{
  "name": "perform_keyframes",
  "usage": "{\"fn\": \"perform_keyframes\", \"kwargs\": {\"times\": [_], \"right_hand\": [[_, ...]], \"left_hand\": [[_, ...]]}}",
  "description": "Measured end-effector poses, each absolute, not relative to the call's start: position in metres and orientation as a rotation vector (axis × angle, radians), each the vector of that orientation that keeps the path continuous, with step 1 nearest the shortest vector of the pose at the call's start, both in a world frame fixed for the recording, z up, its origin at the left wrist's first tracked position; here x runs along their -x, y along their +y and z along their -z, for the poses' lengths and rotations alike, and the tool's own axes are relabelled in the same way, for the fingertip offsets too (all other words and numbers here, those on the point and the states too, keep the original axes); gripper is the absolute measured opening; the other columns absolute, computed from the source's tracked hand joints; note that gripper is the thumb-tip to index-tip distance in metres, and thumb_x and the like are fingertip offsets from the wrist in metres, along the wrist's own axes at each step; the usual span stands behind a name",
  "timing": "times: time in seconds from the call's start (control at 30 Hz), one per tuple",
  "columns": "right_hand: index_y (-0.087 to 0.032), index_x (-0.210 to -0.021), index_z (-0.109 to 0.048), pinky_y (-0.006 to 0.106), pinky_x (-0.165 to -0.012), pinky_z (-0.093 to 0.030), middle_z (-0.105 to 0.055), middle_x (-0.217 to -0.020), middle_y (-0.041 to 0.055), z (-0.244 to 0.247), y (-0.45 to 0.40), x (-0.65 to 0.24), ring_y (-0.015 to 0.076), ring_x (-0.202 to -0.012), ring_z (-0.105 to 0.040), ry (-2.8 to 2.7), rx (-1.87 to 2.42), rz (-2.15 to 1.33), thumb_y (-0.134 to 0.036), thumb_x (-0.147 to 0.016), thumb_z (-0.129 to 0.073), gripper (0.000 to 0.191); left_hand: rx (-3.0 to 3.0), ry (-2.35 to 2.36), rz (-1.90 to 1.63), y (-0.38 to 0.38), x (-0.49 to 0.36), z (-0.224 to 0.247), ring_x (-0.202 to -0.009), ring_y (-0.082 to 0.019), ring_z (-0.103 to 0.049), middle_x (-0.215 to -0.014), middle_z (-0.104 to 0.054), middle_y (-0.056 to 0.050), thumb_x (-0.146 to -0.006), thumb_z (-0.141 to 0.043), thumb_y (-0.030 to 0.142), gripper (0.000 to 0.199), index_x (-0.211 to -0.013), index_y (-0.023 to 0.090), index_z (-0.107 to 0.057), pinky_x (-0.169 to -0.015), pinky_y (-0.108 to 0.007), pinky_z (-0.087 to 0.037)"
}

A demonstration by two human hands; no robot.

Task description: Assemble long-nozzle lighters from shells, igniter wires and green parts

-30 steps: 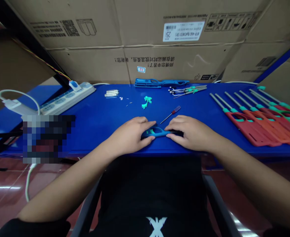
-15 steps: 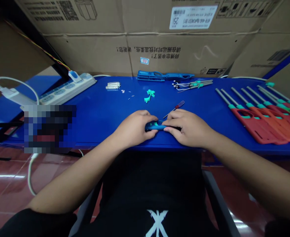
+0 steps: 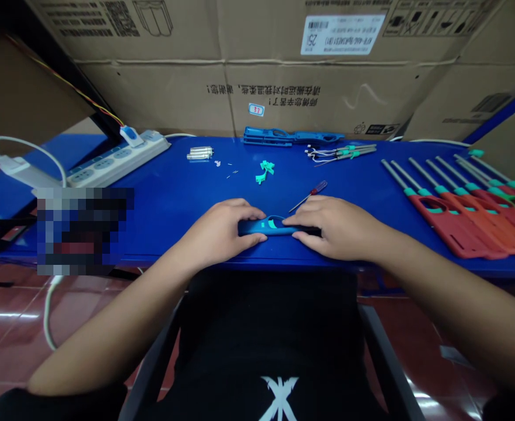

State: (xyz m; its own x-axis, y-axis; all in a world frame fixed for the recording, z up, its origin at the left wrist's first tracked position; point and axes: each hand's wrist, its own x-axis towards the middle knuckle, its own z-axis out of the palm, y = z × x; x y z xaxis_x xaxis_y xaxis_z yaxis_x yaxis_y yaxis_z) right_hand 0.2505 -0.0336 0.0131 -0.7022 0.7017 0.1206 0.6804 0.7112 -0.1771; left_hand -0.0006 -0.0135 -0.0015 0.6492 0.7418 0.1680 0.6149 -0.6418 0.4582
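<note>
Lying near the middle of the front edge of the table (image 3: 161, 240), the blue casing (image 3: 260, 229) runs roughly parallel to that edge, its looped opening and a bit of green inside showing between the two hands. The left hand (image 3: 225, 231) is closed round the casing's left end, thumb on the near side and fingers on the far side, with only the casing's thickness between them; the right hand (image 3: 339, 228) pinches the other end the same way, its palm hiding much of what lies under it. Gripping both ends probably steadies the long, slim piece and leaves its middle free. Just beyond the right hand lies a screwdriver (image 3: 314, 190), handle towards the rear edge, presumably there to be within easy reach. Farther back, green pieces (image 3: 265, 172), thin pins (image 3: 234, 172) and clear cylinders (image 3: 199, 153) lie in separate groups, apparently sorted by kind so that small parts do not mix. Blue shell parts (image 3: 270, 137) line the rear edge, with wired metal rods (image 3: 349, 152) to their right. Towards the right edge, red, orange and green lighters (image 3: 455, 234) overlap in a row, perhaps to save room, their rods pointing to the rear edge
</note>
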Motion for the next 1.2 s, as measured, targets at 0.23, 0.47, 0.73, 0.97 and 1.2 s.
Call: {"fn": "perform_keyframes", "kwargs": {"times": [0.23,0.47,0.73,0.97,1.2], "right_hand": [[-0.017,-0.098,-0.077,0.040,-0.081,-0.050,-0.075,-0.094,0.0110,-0.015,-0.038,-0.255,0.0267,-0.088,-0.065,-2.816,1.074,0.018,-0.030,-0.092,-0.059,0.024],[-0.010,-0.111,-0.073,0.040,-0.078,-0.051,-0.073,-0.101,0.0162,-0.007,-0.042,-0.248,0.0296,-0.093,-0.065,-2.803,1.061,0.240,-0.034,-0.097,-0.054,0.034],[-0.011,-0.103,-0.074,0.037,-0.075,-0.051,-0.074,-0.096,0.0137,0.001,-0.035,-0.253,0.0258,-0.087,-0.064,-2.751,0.953,0.256,-0.032,-0.099,-0.048,0.033],[-0.011,-0.101,-0.074,0.037,-0.074,-0.050,-0.072,-0.089,0.0134,-0.001,-0.037,-0.250,0.0246,-0.083,-0.063,-2.768,0.866,0.236,-0.032,-0.100,-0.046,0.034],[-0.009,-0.104,-0.073,0.038,-0.078,-0.052,-0.073,-0.094,0.0140,0.003,-0.038,-0.252,0.0253,-0.087,-0.065,-2.623,0.887,0.245,-0.032,-0.098,-0.054,0.030]], "left_hand": [[-2.498,1.010,-0.513,-0.014,0.010,0.005,-0.101,-0.021,-0.066,-0.110,-0.069,-0.006,-0.089,-0.067,0.042,0.038,-0.121,0.022,-0.071,-0.091,-0.035,-0.052],[-2.625,0.921,-0.485,-0.016,0.010,0.002,-0.103,-0.022,-0.062,-0.109,-0.067,-0.009,-0.099,-0.051,0.039,0.038,-0.125,0.018,-0.068,-0.095,-0.037,-0.049],[-2.673,0.918,-0.453,-0.015,0.010,0.002,-0.103,-0.023,-0.062,-0.108,-0.067,-0.010,-0.102,-0.045,0.038,0.039,-0.125,0.017,-0.068,-0.094,-0.038,-0.050],[-2.890,0.967,-0.422,-0.026,-0.007,-0.008,-0.108,-0.028,-0.064,-0.117,-0.070,-0.011,-0.098,-0.052,0.045,0.044,-0.130,0.016,-0.065,-0.095,-0.043,-0.051],[-2.696,0.995,-0.450,-0.022,-0.014,-0.008,-0.112,-0.026,-0.064,-0.123,-0.068,-0.010,-0.096,-0.057,0.042,0.043,-0.130,0.017,-0.065,-0.096,-0.039,-0.052]]}}
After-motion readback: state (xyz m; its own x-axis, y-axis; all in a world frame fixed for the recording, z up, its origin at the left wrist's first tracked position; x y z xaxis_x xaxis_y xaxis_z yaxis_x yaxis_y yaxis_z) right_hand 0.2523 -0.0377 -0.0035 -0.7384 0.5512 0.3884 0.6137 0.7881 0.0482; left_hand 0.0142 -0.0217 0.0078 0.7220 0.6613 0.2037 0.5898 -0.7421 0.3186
